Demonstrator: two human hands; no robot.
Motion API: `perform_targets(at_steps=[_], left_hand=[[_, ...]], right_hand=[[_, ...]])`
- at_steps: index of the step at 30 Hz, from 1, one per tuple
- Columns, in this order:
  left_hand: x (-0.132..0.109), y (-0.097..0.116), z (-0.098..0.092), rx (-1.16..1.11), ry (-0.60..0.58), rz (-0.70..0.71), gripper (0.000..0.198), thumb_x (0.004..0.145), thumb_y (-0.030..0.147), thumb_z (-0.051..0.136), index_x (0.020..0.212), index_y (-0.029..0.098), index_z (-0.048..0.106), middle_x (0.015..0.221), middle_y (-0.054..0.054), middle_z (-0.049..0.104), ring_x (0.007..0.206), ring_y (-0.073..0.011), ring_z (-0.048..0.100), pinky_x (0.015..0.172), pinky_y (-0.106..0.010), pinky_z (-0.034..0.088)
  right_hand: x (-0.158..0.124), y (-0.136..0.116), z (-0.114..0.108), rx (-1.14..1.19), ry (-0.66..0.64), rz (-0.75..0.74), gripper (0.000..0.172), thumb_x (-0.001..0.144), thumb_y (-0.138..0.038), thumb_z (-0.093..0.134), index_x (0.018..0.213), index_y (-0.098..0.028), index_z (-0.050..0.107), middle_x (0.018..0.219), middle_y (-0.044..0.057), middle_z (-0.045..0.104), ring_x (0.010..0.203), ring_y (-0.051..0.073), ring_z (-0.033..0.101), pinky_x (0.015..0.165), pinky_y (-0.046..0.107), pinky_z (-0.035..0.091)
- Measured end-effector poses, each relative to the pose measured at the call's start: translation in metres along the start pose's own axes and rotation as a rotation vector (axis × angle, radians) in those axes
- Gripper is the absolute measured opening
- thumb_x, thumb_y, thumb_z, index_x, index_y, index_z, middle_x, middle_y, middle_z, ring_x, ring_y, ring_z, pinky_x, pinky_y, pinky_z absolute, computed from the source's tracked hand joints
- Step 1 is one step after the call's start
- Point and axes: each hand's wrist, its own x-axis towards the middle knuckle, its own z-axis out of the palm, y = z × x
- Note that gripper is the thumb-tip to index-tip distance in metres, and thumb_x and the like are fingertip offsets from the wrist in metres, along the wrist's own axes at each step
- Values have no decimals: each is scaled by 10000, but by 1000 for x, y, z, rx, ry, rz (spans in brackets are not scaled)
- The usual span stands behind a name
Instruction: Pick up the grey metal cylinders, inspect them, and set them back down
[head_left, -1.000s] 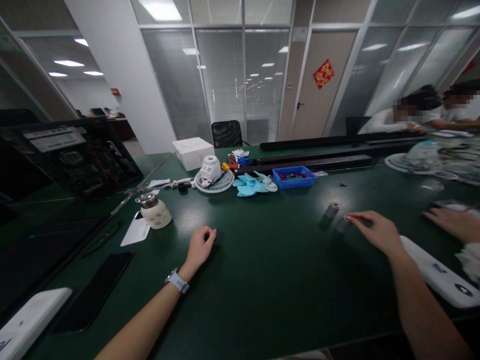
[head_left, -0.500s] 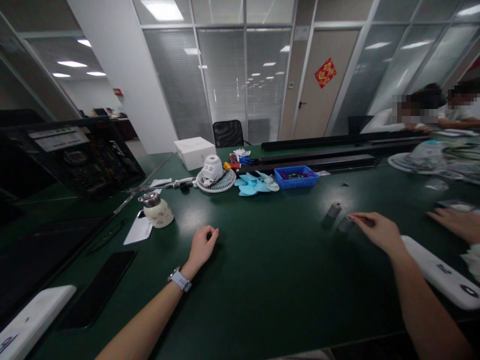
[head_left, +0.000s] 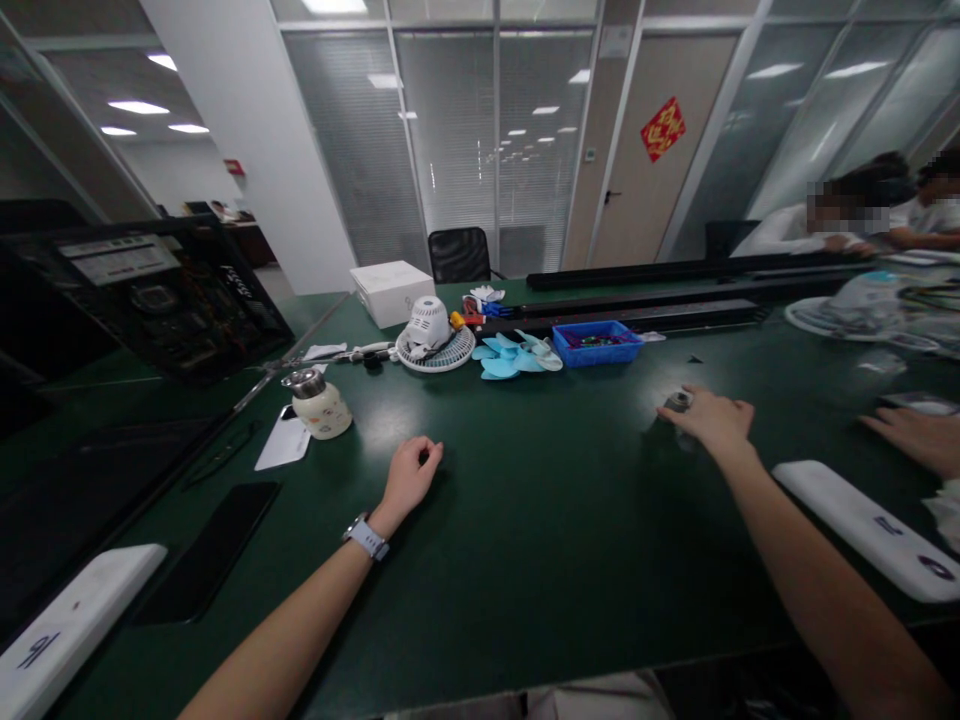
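My right hand (head_left: pixel 712 420) reaches over the right half of the green table (head_left: pixel 525 540). Its thumb and fingers close around a small grey metal cylinder (head_left: pixel 679 399) that stands upright, its top showing between them. A second grey cylinder (head_left: pixel 685 440) is partly hidden below the hand. My left hand (head_left: pixel 411 474) rests on the table left of centre, fingers loosely curled, and nothing shows in it. A watch (head_left: pixel 365 536) is on that wrist. Near the left hand stands a cream bottle (head_left: pixel 322 408) with a metal lid.
Light-blue fan blades (head_left: pixel 517 356), a white fan part (head_left: pixel 435 345), a blue tray (head_left: pixel 596 345) and a white box (head_left: pixel 392 293) lie at the back. White devices (head_left: pixel 862 530) flank both arms. A phone (head_left: pixel 214 550) lies left. Another person's hand (head_left: pixel 911 435) is at the right.
My right hand has moved left and away from me, from the nearer cylinder to the farther one, and grips it. The left hand stays put; the view has tilted slightly.
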Motion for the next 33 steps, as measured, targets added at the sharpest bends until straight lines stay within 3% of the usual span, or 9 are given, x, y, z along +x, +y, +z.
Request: perform_targets(at_steps=[6,8,11,16,19,22,26,33], left_hand=[[-1,2,-1,13,3,27,322,882,418,438,654,209,525,705,-17,594,757,-194,536,701,-314,389],[0,2,0,14,-5,18,316,882,411,442,656,207,527,712,-18,597,762,-194,536,694,-311,387],[0,2,0,25,-16,24,310,884,399,445,662,204,538,715,-19,601,761,-194,532,700,-312,384],[0,3,-1,32,-18,24,312,896,384,452,661,201,545,701,-9,596,750,-183,529,720,-306,386],[-1,6,-3,7,-3,41,326,909,400,456,670,199,553,708,-8,595,764,-181,532,735,-307,398],[-4,12,-4,-24,40,114,282,907,413,496,766,203,621,806,-20,619,843,-187,544,822,-336,414],[-8,32,2,-45,112,216,206,858,417,600,970,280,705,1173,-50,550,1124,-225,470,976,-392,386],[-8,60,17,-39,128,273,159,818,412,657,922,337,751,1319,-43,446,1234,-274,372,1006,-471,377]], right_hand=[[7,-5,-8,19,115,1,602,685,-584,609,1120,-168,634,797,122,695,873,343,614,944,570,254],[-7,-23,-18,120,207,-105,618,707,-563,610,1169,-153,590,806,117,700,922,330,604,977,570,215],[-43,-71,-30,367,273,-370,660,737,-549,610,1258,-157,509,820,88,717,998,303,606,1033,558,178],[-113,-160,-35,630,44,-824,663,721,-522,657,1295,-245,478,816,4,723,1043,252,622,1087,541,174],[-140,-191,-30,697,-58,-958,671,714,-501,683,1303,-259,474,808,-8,718,1044,246,623,1099,545,177],[-152,-202,-19,743,-75,-996,595,706,-492,708,1228,-263,538,877,8,712,1000,236,633,1099,549,203],[-153,-202,4,840,-85,-965,416,697,-522,715,999,-247,636,1161,48,652,1162,254,549,1074,530,287],[-154,-202,33,938,-198,-883,568,646,-535,759,1109,-233,627,1089,53,684,1098,242,584,1083,497,300]])
